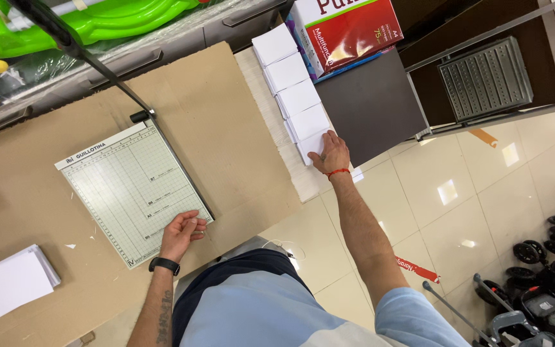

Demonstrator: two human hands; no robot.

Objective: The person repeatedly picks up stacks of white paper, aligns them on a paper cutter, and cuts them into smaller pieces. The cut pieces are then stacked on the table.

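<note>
A guillotine paper cutter (pixel 130 186) with a pale green grid board lies on a cardboard-covered table (pixel 226 128), its black blade arm (pixel 85 61) raised. My left hand (pixel 181 234), with a black wristband, rests flat on the board's near right corner and holds nothing. My right hand (pixel 332 154), a red cord at the wrist, reaches out to the nearest of several small white paper stacks (pixel 297 96) laid in a row along the table's right edge, its fingers on that stack's edge.
A stack of white sheets (pixel 11 283) lies at the near left of the table. A red ream of paper (pixel 348 29) sits on a dark grey cabinet (pixel 374 103). Green plastic toy at top left. Tiled floor, wheeled items at the lower right.
</note>
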